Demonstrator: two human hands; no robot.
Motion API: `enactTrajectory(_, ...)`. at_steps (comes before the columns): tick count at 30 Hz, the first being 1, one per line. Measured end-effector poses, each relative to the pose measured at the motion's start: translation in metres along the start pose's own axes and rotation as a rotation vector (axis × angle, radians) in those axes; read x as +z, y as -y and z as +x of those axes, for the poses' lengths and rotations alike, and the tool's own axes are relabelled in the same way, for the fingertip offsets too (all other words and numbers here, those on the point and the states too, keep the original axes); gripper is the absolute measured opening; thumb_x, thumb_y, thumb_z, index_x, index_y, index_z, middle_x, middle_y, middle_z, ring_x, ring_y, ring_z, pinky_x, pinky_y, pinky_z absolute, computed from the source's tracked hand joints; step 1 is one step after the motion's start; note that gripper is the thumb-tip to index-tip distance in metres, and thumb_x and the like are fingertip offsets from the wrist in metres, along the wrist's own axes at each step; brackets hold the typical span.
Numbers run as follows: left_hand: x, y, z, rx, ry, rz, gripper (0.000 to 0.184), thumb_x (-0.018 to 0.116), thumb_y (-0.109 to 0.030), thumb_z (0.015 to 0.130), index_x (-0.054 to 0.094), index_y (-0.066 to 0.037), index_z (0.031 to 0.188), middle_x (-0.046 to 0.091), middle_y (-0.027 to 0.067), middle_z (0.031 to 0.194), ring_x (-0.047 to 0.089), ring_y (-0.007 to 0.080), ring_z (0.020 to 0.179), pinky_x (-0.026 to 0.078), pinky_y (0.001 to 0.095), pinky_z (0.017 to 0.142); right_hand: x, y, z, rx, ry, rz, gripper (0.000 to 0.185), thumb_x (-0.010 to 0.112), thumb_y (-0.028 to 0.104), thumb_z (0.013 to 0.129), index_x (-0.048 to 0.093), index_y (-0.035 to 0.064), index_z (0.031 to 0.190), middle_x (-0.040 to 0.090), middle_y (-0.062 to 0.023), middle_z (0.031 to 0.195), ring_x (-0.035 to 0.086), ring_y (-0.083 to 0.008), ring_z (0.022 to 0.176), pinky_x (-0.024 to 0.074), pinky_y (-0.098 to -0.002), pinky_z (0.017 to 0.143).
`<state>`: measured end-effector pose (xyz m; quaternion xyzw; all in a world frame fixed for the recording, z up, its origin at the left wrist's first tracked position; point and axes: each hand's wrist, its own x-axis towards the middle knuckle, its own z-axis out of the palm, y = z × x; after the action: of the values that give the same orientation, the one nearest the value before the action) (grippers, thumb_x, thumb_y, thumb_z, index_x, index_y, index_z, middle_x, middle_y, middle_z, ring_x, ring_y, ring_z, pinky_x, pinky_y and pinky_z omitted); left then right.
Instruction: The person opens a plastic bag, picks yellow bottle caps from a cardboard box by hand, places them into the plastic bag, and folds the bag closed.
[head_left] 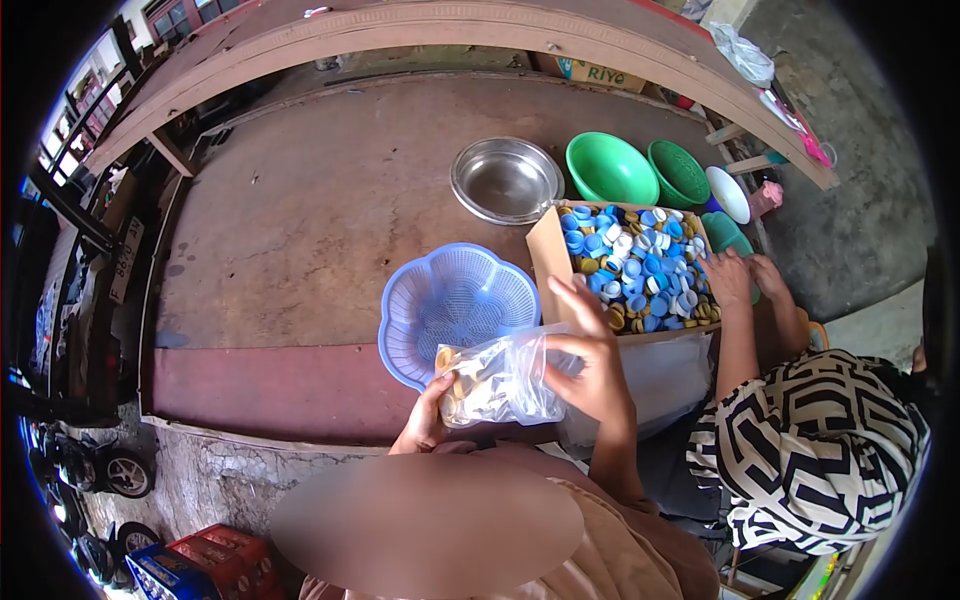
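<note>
My left hand [425, 415] grips the lower left corner of a clear plastic bag [500, 385]. Yellowish bottle caps [450, 365] show through the plastic at that end. At the bag's other end, my right hand [592, 362] has its thumb and a finger at the plastic edge, while other fingers stretch upward. Just beyond the bag sits a blue plastic basket [430, 260], with no caps visible inside. To the right, a cardboard box [548, 255] is full of blue, white and yellow bottle caps [640, 265].
Past the box stand a steel basin [508, 180], a green bowl [612, 170], a dark green basket [678, 172] and a white bowl [728, 195]. At right, a co-worker in a patterned top [820, 450] has hands by the box and a green container [728, 232]. A raised ledge [420, 32] borders the table.
</note>
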<state>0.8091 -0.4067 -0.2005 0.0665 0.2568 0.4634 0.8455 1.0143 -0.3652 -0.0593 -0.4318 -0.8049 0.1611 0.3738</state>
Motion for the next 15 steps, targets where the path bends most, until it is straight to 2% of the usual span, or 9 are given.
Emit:
enactTrajectory(2,0.002,0.001,0.001,-0.001,0.009,-0.012,0.049,0.049,-0.027,0.084,0.035,-0.003,0.125,0.049,0.0145,0.118,0.051,0.0260,0.106,0.042,0.0392,0.090,-0.001,0.001,0.000,0.004,0.018,0.066,0.017,0.068,0.007,0.064,0.067,0.0080,0.081,0.043,-0.0161,0.128,0.034,-0.0354,0.122,0.0260,-0.0427,0.100)
enactTrajectory(3,0.003,0.001,0.001,0.011,0.012,-0.024,0.049,0.049,-0.029,0.084,0.037,-0.003,0.124,0.050,0.0143,0.117,0.052,0.0261,0.105,0.043,0.0402,0.089,-0.006,-0.003,0.001,0.014,-0.018,0.129,0.019,0.068,0.007,0.065,0.067,0.0071,0.084,0.044,-0.0166,0.126,0.038,-0.0325,0.120,0.0303,-0.0399,0.098)
enactTrajectory(4,0.003,0.001,0.000,0.024,0.013,-0.040,0.049,0.048,-0.031,0.084,0.038,-0.003,0.124,0.051,0.0140,0.117,0.053,0.0263,0.104,0.044,0.0412,0.089,-0.009,-0.014,-0.003,0.109,-0.129,0.224,0.018,0.067,0.007,0.066,0.067,0.0065,0.084,0.054,-0.0165,0.113,0.049,-0.0281,0.110,0.0371,-0.0368,0.092)
enactTrajectory(6,-0.019,0.003,0.005,-0.025,0.098,-0.278,0.046,0.047,-0.034,0.085,0.043,-0.004,0.120,0.054,0.0125,0.113,0.056,0.0271,0.099,0.049,0.0421,0.082,-0.021,-0.051,-0.008,0.355,-0.333,0.138,0.015,0.066,0.007,0.067,0.067,0.0074,0.081,0.061,-0.0130,0.094,0.057,-0.0263,0.093,0.0428,-0.0371,0.083)
enactTrajectory(8,-0.032,-0.002,0.005,-0.061,0.305,-0.374,0.045,0.045,-0.035,0.085,0.045,-0.004,0.118,0.056,0.0125,0.108,0.059,0.0281,0.093,0.052,0.0418,0.074,-0.036,-0.112,-0.032,0.542,-0.325,-0.470,0.010,0.066,0.008,0.066,0.067,0.0096,0.076,0.061,-0.0099,0.084,0.058,-0.0260,0.081,0.0439,-0.0384,0.074)
enactTrajectory(9,-0.043,-0.001,0.008,-0.048,0.233,-0.341,0.045,0.043,-0.037,0.085,0.047,-0.004,0.116,0.058,0.0131,0.106,0.060,0.0287,0.089,0.054,0.0414,0.067,-0.041,-0.142,-0.049,0.622,-0.275,-0.625,0.008,0.068,0.012,0.064,0.067,0.0113,0.072,0.062,-0.0089,0.083,0.058,-0.0266,0.079,0.0434,-0.0398,0.072)
enactTrajectory(10,-0.039,-0.002,0.007,-0.019,0.188,-0.314,0.045,0.045,-0.037,0.085,0.046,-0.004,0.117,0.058,0.0124,0.104,0.061,0.0269,0.087,0.053,0.0396,0.068,-0.043,-0.162,-0.060,0.700,-0.220,-0.779,0.007,0.070,0.015,0.062,0.067,0.0130,0.068,0.062,-0.0079,0.083,0.058,-0.0273,0.077,0.0428,-0.0413,0.070)
enactTrajectory(12,-0.025,-0.006,0.003,0.042,0.100,-0.262,0.045,0.048,-0.035,0.085,0.045,-0.004,0.118,0.060,0.0111,0.101,0.062,0.0232,0.082,0.053,0.0361,0.069,-0.043,-0.168,-0.064,0.746,-0.120,-0.910,0.011,0.072,0.021,0.058,0.068,0.0136,0.065,0.063,-0.0061,0.073,0.059,-0.0251,0.073,0.0445,-0.0361,0.070)
enactTrajectory(15,-0.029,-0.005,0.006,0.005,0.144,-0.307,0.045,0.046,-0.036,0.085,0.047,-0.004,0.116,0.058,0.0126,0.106,0.061,0.0271,0.086,0.053,0.0398,0.069,-0.040,-0.178,-0.067,0.802,-0.021,-1.020,0.015,0.073,0.025,0.057,0.068,0.0136,0.064,0.064,-0.0057,0.067,0.060,-0.0241,0.069,0.0459,-0.0342,0.068)
